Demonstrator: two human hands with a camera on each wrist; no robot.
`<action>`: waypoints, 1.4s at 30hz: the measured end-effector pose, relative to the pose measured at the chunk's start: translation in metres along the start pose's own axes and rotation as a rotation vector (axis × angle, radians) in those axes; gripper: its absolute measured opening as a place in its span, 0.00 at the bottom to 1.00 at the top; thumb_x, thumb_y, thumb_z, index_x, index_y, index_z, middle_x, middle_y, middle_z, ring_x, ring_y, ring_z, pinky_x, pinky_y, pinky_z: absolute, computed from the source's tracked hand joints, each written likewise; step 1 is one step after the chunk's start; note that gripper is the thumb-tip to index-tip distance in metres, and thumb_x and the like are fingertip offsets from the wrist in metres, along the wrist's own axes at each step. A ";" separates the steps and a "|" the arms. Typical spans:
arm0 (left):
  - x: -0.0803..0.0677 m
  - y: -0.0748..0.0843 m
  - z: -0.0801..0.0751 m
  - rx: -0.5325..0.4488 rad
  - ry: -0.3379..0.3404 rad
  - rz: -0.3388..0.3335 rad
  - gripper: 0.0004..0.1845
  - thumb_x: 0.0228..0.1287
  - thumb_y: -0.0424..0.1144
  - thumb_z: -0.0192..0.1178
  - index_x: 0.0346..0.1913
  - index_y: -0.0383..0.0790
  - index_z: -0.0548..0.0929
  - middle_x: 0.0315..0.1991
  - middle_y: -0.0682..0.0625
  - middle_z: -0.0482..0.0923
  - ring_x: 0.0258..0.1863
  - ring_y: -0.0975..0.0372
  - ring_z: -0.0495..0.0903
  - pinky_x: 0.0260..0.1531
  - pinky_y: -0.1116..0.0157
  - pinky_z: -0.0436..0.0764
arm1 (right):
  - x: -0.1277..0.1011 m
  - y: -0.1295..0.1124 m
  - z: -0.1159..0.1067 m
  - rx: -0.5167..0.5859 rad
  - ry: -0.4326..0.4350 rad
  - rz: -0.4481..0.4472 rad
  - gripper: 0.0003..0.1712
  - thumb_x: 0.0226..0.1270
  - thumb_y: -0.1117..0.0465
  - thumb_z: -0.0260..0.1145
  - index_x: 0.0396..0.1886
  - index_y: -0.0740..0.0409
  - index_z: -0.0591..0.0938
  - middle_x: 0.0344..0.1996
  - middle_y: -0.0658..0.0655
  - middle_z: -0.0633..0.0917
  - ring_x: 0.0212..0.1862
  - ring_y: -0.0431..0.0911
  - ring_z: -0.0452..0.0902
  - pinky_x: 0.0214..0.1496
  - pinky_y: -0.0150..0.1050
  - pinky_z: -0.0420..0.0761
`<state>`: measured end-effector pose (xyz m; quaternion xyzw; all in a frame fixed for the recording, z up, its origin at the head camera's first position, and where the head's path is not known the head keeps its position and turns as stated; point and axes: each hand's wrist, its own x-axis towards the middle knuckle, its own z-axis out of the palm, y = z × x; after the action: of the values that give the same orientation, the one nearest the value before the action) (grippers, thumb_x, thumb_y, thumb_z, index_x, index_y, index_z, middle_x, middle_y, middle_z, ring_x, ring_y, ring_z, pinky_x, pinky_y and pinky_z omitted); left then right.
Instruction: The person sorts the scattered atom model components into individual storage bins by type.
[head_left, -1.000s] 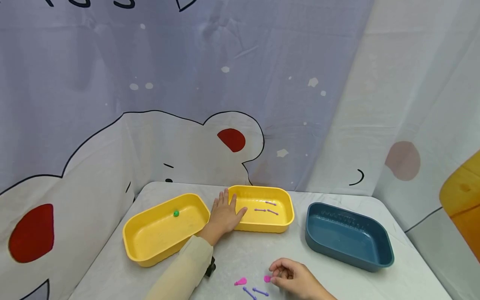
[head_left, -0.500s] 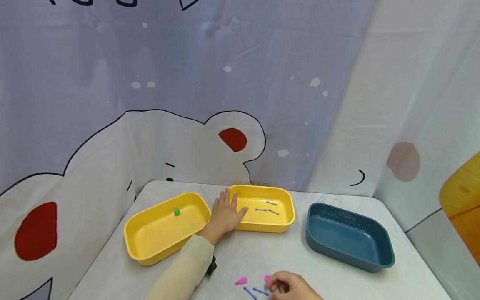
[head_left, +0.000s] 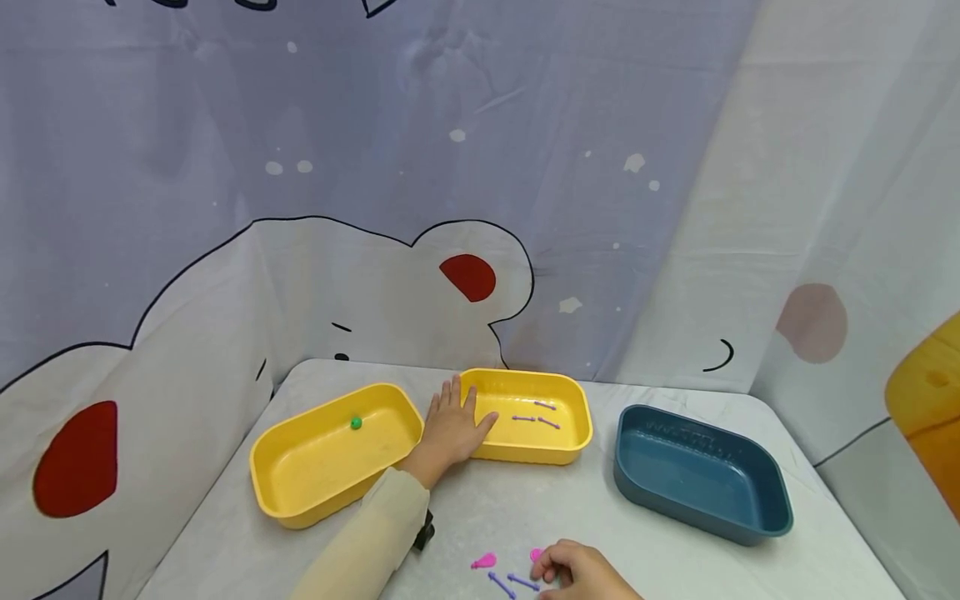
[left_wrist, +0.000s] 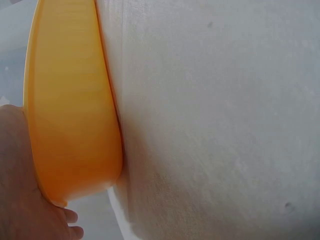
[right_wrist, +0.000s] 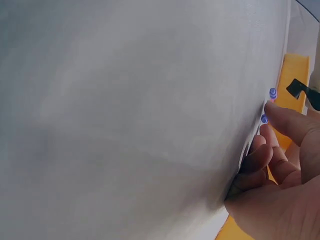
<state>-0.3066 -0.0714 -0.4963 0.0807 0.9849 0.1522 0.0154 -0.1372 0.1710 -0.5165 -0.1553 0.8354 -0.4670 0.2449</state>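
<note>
Just purple pins [head_left: 522,582] at R fingertips [head_left: 542,572]

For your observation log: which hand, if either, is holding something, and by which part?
The left hand rests flat on the middle yellow tray's near-left corner. The right hand reaches the purple sticks; a grip cannot be told.

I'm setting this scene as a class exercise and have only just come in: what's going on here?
A person sits at a white table with three plastic trays. The left hand rests flat on the rim of the middle yellow tray, which holds thin purple sticks. The right hand, fingers curled, reaches among small pink pieces and purple sticks lying loose at the table's near edge; whether it holds one is unclear. The left yellow tray holds a small green bead; nothing shows inside the dark blue tray.
</note>
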 end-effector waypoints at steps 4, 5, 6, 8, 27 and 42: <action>0.000 0.002 -0.002 0.008 0.004 -0.005 0.44 0.75 0.69 0.37 0.81 0.42 0.54 0.82 0.38 0.37 0.81 0.46 0.40 0.78 0.47 0.44 | 0.002 -0.001 0.000 -0.031 0.000 0.001 0.04 0.60 0.65 0.74 0.34 0.54 0.86 0.30 0.48 0.76 0.29 0.38 0.68 0.30 0.30 0.67; 0.000 0.002 -0.002 0.009 0.002 -0.006 0.44 0.75 0.70 0.36 0.81 0.42 0.54 0.82 0.38 0.37 0.81 0.46 0.40 0.78 0.47 0.43 | 0.003 -0.002 0.001 -0.035 -0.001 0.001 0.04 0.60 0.65 0.74 0.33 0.55 0.86 0.29 0.48 0.76 0.29 0.38 0.68 0.30 0.30 0.67; 0.000 0.002 -0.002 0.009 0.002 -0.006 0.44 0.75 0.70 0.36 0.81 0.42 0.54 0.82 0.38 0.37 0.81 0.46 0.40 0.78 0.47 0.44 | 0.003 -0.002 0.000 -0.036 -0.003 -0.002 0.04 0.60 0.65 0.74 0.33 0.55 0.86 0.29 0.48 0.76 0.29 0.39 0.68 0.30 0.31 0.67; 0.000 0.002 -0.002 0.008 0.003 -0.004 0.44 0.75 0.70 0.37 0.81 0.42 0.54 0.82 0.38 0.37 0.81 0.46 0.40 0.78 0.47 0.44 | 0.003 -0.002 0.001 -0.043 -0.003 -0.003 0.04 0.60 0.65 0.74 0.32 0.54 0.86 0.29 0.48 0.76 0.29 0.39 0.68 0.30 0.31 0.67; 0.001 -0.001 0.002 0.005 0.008 0.013 0.44 0.75 0.70 0.36 0.81 0.42 0.54 0.82 0.38 0.37 0.81 0.45 0.39 0.78 0.47 0.44 | 0.006 -0.005 0.004 -0.089 0.020 0.023 0.05 0.63 0.63 0.74 0.30 0.54 0.84 0.27 0.49 0.75 0.30 0.40 0.69 0.32 0.32 0.68; 0.000 -0.001 0.001 -0.002 0.021 0.025 0.44 0.75 0.70 0.36 0.81 0.42 0.56 0.82 0.37 0.39 0.81 0.45 0.40 0.78 0.46 0.44 | -0.004 -0.016 -0.006 -0.033 0.061 0.017 0.01 0.63 0.65 0.70 0.34 0.55 0.85 0.24 0.46 0.80 0.28 0.38 0.72 0.29 0.29 0.72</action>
<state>-0.3067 -0.0722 -0.4981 0.0915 0.9838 0.1542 0.0031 -0.1366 0.1685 -0.4988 -0.1381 0.8512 -0.4556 0.2208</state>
